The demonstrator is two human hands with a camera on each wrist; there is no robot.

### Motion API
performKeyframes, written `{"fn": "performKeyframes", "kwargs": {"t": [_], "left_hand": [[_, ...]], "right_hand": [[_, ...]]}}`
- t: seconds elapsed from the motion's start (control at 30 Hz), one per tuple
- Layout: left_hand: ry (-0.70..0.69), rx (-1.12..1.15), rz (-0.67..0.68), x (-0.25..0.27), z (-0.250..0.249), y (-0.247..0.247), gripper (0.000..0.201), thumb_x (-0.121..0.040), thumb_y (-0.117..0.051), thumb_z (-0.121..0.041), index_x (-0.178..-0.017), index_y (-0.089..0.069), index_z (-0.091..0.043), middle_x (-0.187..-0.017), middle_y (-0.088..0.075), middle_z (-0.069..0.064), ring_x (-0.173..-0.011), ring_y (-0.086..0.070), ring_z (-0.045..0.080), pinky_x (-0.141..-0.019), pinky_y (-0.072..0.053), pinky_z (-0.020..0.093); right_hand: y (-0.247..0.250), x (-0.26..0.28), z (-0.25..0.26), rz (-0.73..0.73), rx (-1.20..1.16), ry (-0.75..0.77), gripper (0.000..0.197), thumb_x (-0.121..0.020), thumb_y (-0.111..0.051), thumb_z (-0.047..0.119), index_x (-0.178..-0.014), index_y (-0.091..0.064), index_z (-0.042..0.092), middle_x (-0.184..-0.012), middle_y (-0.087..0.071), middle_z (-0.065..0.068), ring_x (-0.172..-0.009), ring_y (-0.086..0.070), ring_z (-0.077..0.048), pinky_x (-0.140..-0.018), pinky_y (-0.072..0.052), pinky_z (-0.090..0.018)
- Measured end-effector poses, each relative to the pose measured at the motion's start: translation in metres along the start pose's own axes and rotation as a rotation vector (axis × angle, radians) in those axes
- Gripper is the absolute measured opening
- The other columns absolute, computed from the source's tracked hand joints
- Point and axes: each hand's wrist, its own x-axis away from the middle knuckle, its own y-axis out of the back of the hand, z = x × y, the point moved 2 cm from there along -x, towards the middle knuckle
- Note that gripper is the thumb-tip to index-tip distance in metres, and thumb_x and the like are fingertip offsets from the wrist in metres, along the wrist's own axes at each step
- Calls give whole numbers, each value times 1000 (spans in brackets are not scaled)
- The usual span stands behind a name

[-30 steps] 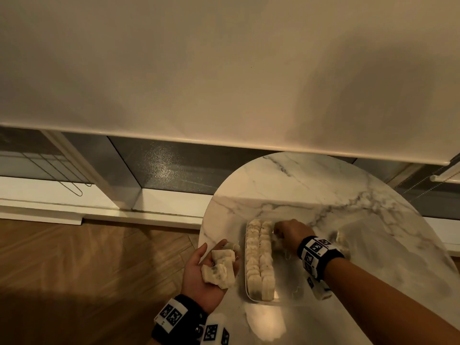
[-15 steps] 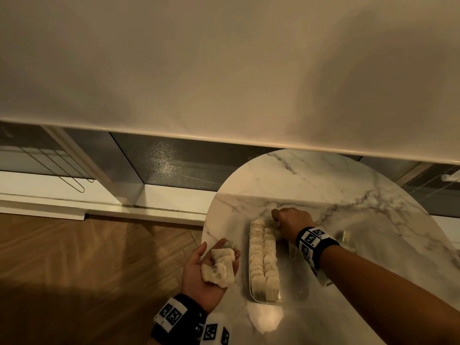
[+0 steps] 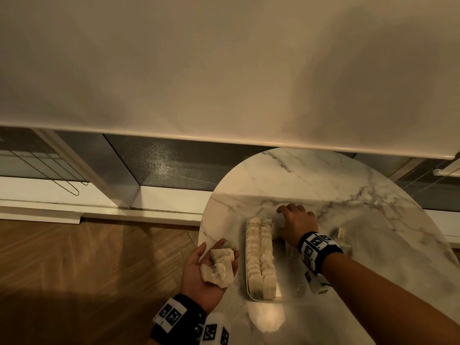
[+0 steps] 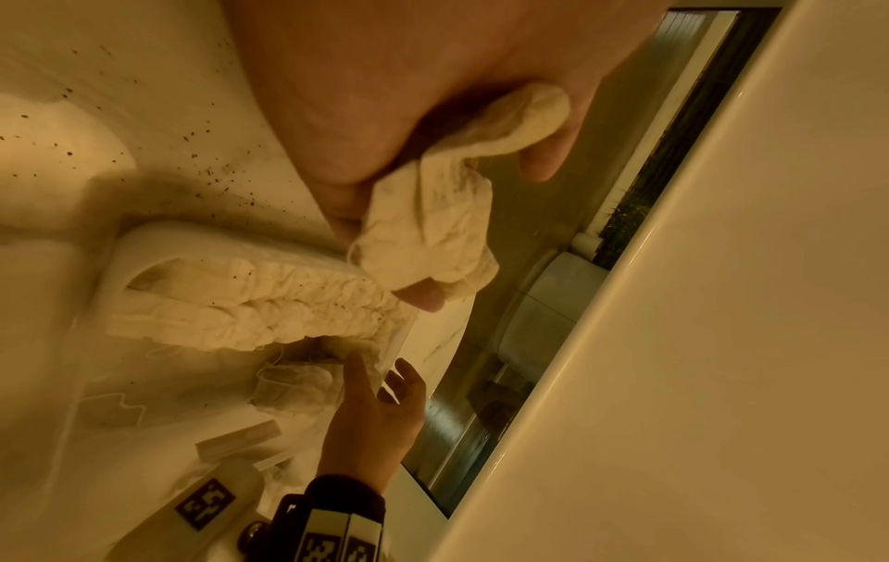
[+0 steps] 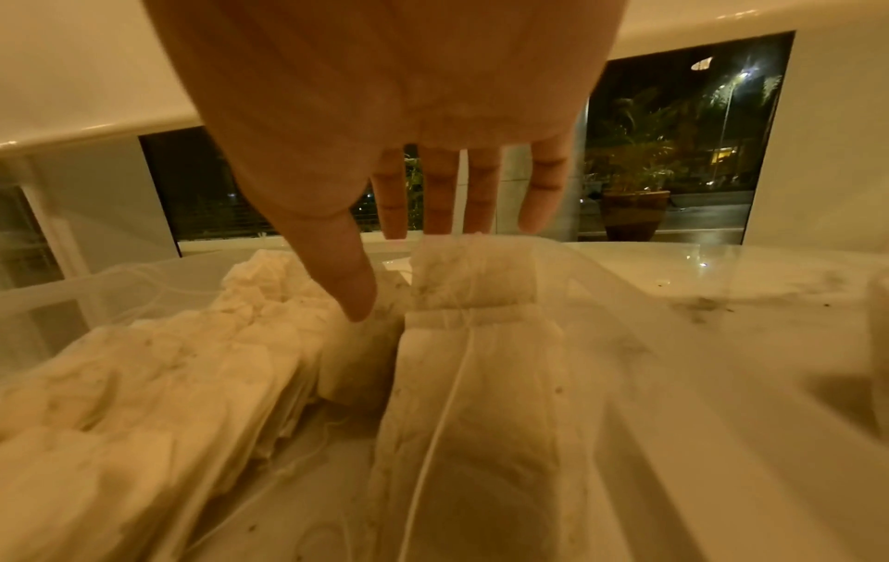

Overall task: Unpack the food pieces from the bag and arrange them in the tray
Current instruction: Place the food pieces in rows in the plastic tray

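Food pieces (image 3: 261,255) stand packed in two rows along the left side of the clear tray (image 3: 288,298) near the surface's (image 3: 348,185) left edge. Right hand (image 3: 297,224) reaches over the tray's far end, fingers straight, thumb touching the rows; its fingertips hide one upright piece's (image 5: 473,277) top. Left hand (image 3: 201,272) hovers palm-up off the left edge, fingers curled around several loose pieces (image 3: 219,268), partly hidden.

Round marble table (image 3: 323,185) beside dark windows (image 3: 174,165), herringbone wood floor (image 3: 87,265), warm dim light.
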Motion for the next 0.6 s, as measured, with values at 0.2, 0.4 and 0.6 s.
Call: {"fn": "performKeyframes", "kwargs": {"t": [0.2,0.4,0.6], "left_hand": [[115,139,105,4,-1,1,49,-69,-81,-18,-112,-68,2,-93,-69,23,-77,-70,37,-71,-62,47],[97,104,21,1,-1,6,48,-74,-67,-34,-108,-72,-1,-115,-66,22,-97,-67,37,-76,-59,44],[102,122,24,7,2,-4,47,-76,-64,-33,-106,-74,1,-121,-62,21,-105,-59,34,-67,-62,46]], "right_hand": [[-1,-9,-1,71,15,-15,36,-91,-53,45,-124,-55,31,-126,-58,2,-117,-52,-24,-98,-39,-45],[1,-15,-3,85,8,-20,27,-94,-50,38,-118,-58,30,-124,-59,0,-115,-53,-26,-98,-40,-44],[8,-11,-6,111,-8,-25,33,-92,-55,33,-125,-54,33,-131,-57,0,-121,-50,-25,-101,-40,-46]]}}
